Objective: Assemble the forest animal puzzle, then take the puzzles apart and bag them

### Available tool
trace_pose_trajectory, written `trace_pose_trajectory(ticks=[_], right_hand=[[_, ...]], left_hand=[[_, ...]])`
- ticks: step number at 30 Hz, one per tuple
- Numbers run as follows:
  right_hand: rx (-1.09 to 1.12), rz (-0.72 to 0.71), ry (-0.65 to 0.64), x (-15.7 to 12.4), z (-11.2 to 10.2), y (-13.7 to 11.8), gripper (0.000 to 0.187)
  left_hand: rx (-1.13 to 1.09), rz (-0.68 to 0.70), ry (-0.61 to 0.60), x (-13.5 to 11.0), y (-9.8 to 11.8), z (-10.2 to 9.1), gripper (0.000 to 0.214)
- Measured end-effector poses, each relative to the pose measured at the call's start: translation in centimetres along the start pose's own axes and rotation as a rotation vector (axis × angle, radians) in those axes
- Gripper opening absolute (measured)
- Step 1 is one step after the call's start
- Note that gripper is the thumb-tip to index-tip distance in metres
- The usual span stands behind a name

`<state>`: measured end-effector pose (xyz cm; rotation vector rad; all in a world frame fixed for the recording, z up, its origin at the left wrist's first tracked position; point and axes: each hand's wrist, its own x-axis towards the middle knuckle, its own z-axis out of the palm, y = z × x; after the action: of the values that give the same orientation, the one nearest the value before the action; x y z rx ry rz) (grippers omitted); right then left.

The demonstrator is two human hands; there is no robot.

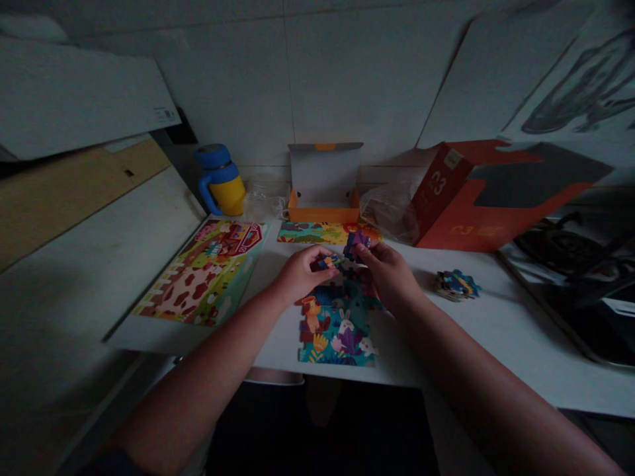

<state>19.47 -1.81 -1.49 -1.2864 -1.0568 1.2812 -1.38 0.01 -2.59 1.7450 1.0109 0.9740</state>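
Between the thumb and fingers of my left hand (302, 272) is a puzzle piece (329, 262) with blue, orange and green on it. My right hand (389, 271) pinches a dark purple puzzle piece (354, 244), raised above the far edge of a partly joined puzzle (337, 330). That puzzle lies on the white table in front of me and shows a brown dog, a white rabbit and flowers on teal. Both hands cover part of its upper end. To the right of my right hand sits a small stack of loose puzzle pieces (456, 284).
A finished-looking farm picture (203, 277) lies at left, another colourful picture strip (317, 233) behind my hands. Along the wall stand a blue and yellow mug (223, 182), clear plastic wrapping (389, 208), an opened orange box (323, 214) and a big red-orange box (476, 205). Dark items crowd the right edge.
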Motion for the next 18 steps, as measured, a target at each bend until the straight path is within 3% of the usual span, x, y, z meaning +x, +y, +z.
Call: trace_pose_trajectory(ticks=[3, 9, 13, 18], right_hand=[[0.018, -0.093, -0.04, 0.2, -0.2, 0.0, 0.049], [-0.133, -0.096, -0.198, -0.6, -0.2, -0.5, 0.052], [-0.272, -0.084, -0.131, -0.9, -0.2, -0.8, 0.059], [-0.329, -0.081, -0.097, -1.0, -0.2, -1.0, 0.06]], left_hand=[[-0.059, -0.046, 0.06, 0.4, -0.5, -0.3, 0.027], [0.079, 0.026, -0.07, -0.1, -0.7, -0.2, 0.039], [0.063, -0.012, -0.109, -0.4, -0.6, 0.0, 0.05], [-0.118, -0.124, -0.141, -0.1, -0.5, 0.0, 0.06]])
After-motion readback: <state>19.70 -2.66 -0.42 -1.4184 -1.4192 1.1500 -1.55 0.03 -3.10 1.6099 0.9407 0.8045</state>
